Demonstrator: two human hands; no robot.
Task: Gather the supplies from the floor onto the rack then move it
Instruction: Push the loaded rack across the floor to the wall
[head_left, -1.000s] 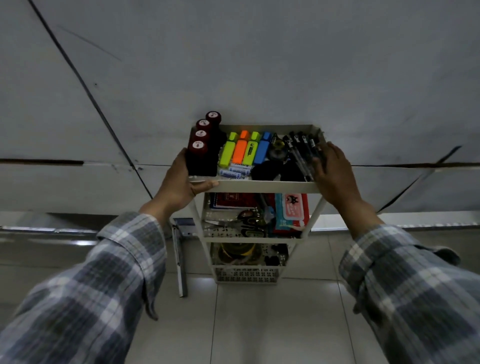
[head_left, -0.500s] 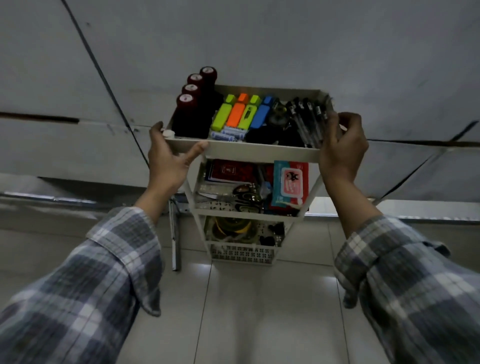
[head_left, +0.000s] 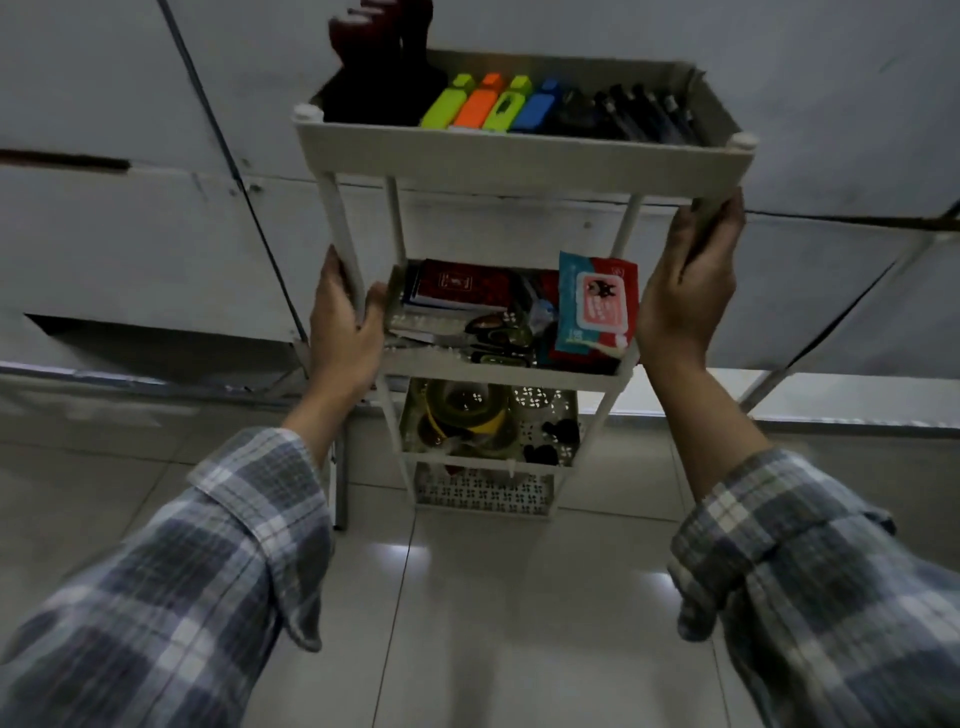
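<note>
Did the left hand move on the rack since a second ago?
Yes. The left hand went down: before it held the top tray by its rim, and now it grips the left post just above the middle shelf.

The rack (head_left: 519, 166) stands before the wall (head_left: 519, 26), over the floor (head_left: 493, 597). On its top shelf, tall containers (head_left: 374, 78) fill the left end, highlighters (head_left: 488, 104) lie in the middle and pens (head_left: 644, 117) on the right. The middle shelf holds a notebook (head_left: 457, 286) at the left and a wipes pack (head_left: 595, 306) leaning at the right. Tape rolls (head_left: 462, 415) sit left on the bottom shelf. The left hand (head_left: 340, 325) grips the near left post between the top and middle shelves; the right hand (head_left: 685, 291) holds the top shelf's right end from beneath.
</note>
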